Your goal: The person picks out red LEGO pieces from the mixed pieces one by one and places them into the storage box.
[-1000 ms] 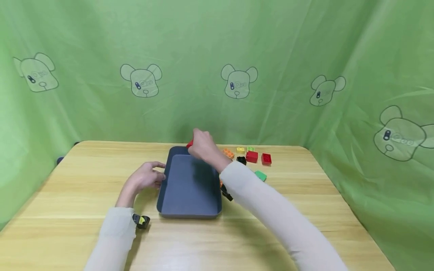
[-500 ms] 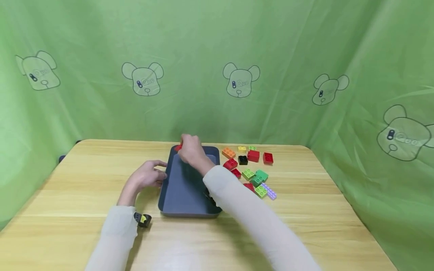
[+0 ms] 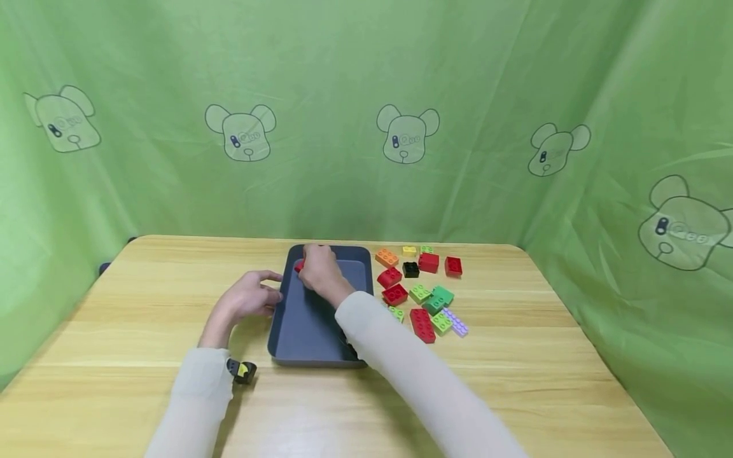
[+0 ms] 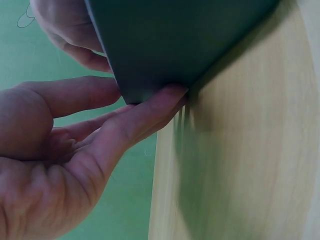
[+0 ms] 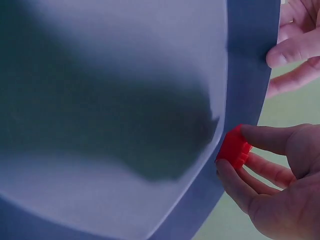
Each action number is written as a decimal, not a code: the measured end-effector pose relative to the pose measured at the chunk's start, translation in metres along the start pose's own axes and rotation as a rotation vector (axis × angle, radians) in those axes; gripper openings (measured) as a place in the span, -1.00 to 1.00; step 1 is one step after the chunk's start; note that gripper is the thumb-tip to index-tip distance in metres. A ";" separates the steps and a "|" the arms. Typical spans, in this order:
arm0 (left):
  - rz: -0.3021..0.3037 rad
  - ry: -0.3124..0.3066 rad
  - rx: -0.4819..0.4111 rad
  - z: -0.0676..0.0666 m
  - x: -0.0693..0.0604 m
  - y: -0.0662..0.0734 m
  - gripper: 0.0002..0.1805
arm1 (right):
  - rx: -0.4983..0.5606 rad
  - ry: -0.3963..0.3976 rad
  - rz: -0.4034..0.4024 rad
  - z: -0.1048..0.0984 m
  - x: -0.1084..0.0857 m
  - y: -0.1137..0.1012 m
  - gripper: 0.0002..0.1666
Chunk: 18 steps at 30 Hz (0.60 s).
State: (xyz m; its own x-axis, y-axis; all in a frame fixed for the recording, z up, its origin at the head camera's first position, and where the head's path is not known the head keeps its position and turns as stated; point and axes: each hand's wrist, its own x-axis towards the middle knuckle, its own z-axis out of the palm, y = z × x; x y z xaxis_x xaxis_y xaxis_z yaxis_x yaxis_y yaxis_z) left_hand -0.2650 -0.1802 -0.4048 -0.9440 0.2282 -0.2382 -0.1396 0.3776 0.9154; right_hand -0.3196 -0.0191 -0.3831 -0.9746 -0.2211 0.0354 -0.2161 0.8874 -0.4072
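A dark grey rectangular tray [image 3: 321, 364] lies on the wooden table. My right hand [image 3: 322, 272] is over its far left part and pinches a red building brick [image 5: 233, 147] between thumb and fingertips. In the right wrist view the brick is held over the tray's sloping wall near a corner; whether it touches the tray I cannot tell. My left hand [image 3: 250, 295] rests at the tray's left side. Its fairly straight fingers [image 4: 140, 112] touch the outside of the wall.
Several loose bricks lie right of the tray: an orange brick [image 3: 386, 257], a black brick [image 3: 410, 270], a long red brick [image 3: 422, 326], a lilac brick [image 3: 455, 322] and green ones. A green curtain [image 3: 321, 191] hangs behind the table [image 3: 143, 305].
My right hand, pinching the red brick, has moved from beyond the tray's far edge leftward and then toward me, over the tray. The left hand stays at the tray's side.
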 end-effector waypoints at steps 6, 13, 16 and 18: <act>-0.007 -0.003 -0.006 0.001 -0.001 0.001 -0.39 | -0.008 -0.026 0.027 0.005 0.000 0.000 -0.60; 0.002 -0.014 -0.016 0.001 -0.002 0.002 -0.39 | -0.016 -0.036 0.038 0.006 -0.001 0.001 -0.52; 0.004 -0.017 -0.020 0.000 -0.003 0.002 -0.38 | -0.017 -0.035 0.048 0.007 -0.001 0.002 -0.53; 0.002 -0.019 -0.023 0.000 -0.002 0.001 -0.38 | -0.014 -0.033 0.055 0.008 -0.001 0.002 -0.53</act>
State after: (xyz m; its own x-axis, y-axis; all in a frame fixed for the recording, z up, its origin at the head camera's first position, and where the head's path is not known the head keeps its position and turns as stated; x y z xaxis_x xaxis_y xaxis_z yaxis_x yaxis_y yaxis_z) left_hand -0.2630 -0.1799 -0.4031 -0.9384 0.2459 -0.2427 -0.1452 0.3568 0.9228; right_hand -0.3187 -0.0202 -0.3916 -0.9827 -0.1845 -0.0173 -0.1628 0.9041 -0.3951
